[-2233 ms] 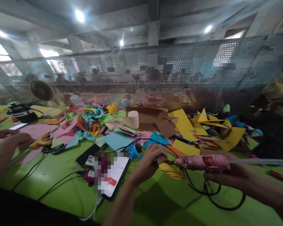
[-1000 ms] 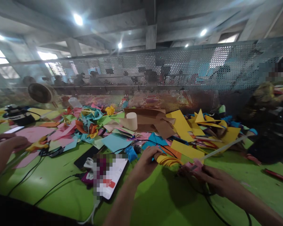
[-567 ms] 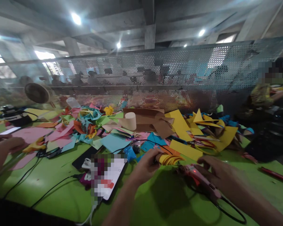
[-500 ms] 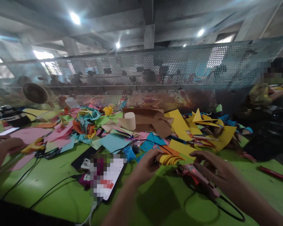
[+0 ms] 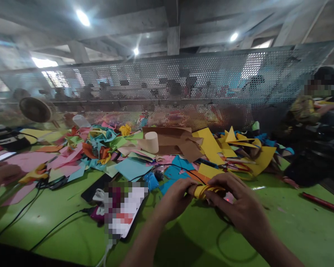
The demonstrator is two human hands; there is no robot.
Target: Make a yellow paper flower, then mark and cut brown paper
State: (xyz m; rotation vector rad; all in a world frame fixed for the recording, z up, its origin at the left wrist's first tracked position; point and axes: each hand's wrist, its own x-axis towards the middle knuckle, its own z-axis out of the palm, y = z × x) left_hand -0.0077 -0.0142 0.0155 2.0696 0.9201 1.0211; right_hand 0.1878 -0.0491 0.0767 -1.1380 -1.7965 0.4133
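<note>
Between my two hands is a yellow coiled paper strip [image 5: 203, 191], its layers stacked like a loose spiral. My left hand [image 5: 178, 198] pinches the coil's left end with closed fingers. On the other side my right hand [image 5: 236, 200] grips it, thumb below and fingers curled over the top. Behind the right hand, a pink glue gun [image 5: 228, 199] with a red light shows only in part; its cable loops on the green table [image 5: 195, 241]. Just beyond the coil lie yellow, orange and blue paper pieces [image 5: 180, 167].
A phone [image 5: 133, 207] and a purple object with white earphones [image 5: 98, 213] lie left of my hands, with cables. Coloured paper scraps [image 5: 100, 141], a cream roll [image 5: 151, 142] and brown sheets [image 5: 169, 139] fill the back. Another person's hand [image 5: 8, 172] is at far left.
My right hand has moved left from above the glue gun and closed on the yellow coil. The glue gun is now mostly hidden behind it. The view has shifted slightly.
</note>
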